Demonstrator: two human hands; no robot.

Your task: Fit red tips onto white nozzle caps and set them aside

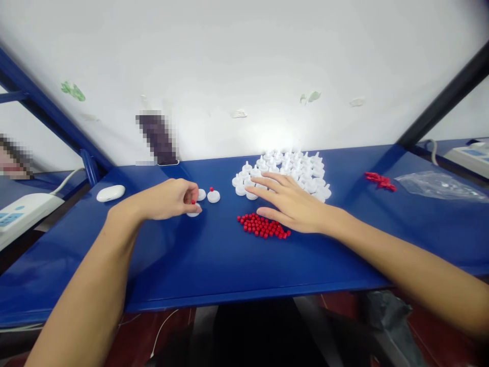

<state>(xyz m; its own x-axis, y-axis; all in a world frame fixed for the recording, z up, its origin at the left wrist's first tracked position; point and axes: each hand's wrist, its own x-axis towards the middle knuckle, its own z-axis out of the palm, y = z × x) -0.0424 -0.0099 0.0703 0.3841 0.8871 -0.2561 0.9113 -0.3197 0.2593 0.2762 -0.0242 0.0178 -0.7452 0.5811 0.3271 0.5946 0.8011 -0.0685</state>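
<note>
My left hand point(170, 200) is closed, thumb and fingers pinched at a white nozzle cap point(194, 213) with a small red tip, which is at the blue tabletop. Just behind it sits a second white nozzle cap point(201, 194), partly hidden by my fingers. To the right stands another white nozzle cap point(213, 197), upright with a red tip on top. My right hand point(292, 204) is open, palm down with fingers spread, over the near edge of a cluster of white nozzle caps point(305, 171). Many small red caps point(262, 227) lie in a patch beside its thumb.
A white oval case point(110, 193) lies at the left. Leaning on the wall is a blurred-out phone point(158, 140). Red pieces point(381, 181) and a clear plastic bag point(439, 186) lie at the right. Blue posts point(57, 117) frame the table point(214, 270).
</note>
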